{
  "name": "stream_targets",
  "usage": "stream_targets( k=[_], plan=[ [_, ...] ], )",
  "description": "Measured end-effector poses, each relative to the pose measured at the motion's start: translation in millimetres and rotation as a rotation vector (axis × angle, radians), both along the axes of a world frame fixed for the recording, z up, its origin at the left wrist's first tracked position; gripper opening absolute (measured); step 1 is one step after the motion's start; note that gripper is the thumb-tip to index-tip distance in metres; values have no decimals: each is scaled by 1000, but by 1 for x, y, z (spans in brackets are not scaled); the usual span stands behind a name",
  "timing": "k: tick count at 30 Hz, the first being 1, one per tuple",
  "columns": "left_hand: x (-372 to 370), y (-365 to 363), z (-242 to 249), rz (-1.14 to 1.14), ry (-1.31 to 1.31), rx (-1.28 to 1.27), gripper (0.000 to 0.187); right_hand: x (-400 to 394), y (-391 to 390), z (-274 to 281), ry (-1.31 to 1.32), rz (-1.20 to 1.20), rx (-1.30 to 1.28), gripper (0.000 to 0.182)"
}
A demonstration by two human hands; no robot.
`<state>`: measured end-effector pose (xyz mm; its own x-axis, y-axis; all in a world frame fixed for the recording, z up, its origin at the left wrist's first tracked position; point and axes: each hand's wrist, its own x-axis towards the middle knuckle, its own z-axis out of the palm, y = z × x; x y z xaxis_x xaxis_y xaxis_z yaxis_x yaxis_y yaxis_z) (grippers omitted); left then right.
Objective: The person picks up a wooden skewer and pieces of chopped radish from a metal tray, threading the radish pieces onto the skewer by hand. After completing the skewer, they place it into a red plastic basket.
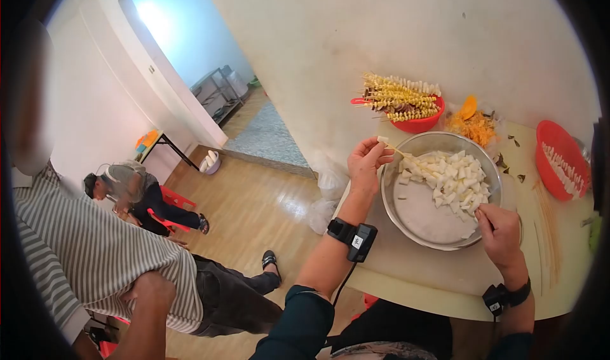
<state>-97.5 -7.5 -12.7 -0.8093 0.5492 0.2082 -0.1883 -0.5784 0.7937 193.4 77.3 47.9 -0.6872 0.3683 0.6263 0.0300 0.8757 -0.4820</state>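
Observation:
A wide steel basin (389, 202) stands on the table in front of me, holding a heap of cut white chunks (460, 176). My left hand (367, 164) is closed at the basin's left rim, pinching a thin skewer (398, 150). One white piece (382, 140) shows at its fingertips; the skewer's far end blends into the heap. On the right side, my right hand (499, 231) is closed over the basin's edge beside the chunks. Its thumb and fingers are pressed together, and what they pinch is too small to make out.
Loaded skewers fill a red basin (419, 125) by the wall, near orange shreds (473, 128). Another red basin (551, 176) holds white skewered pieces. Bare sticks (546, 239) lie on the right. A person in a striped shirt (108, 233) stands left; another person (136, 188) sits farther back.

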Motion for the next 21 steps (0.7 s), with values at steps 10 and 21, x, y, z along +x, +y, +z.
stream_targets(
  k=[10, 21],
  plan=[
    [2, -1, 8, 31, 44, -34, 17, -2, 7, -15, -18, -29, 2, 4],
    [3, 0, 8, 23, 77, -41, 16, -3, 4, -15, -39, -35, 53, 5]
  ],
)
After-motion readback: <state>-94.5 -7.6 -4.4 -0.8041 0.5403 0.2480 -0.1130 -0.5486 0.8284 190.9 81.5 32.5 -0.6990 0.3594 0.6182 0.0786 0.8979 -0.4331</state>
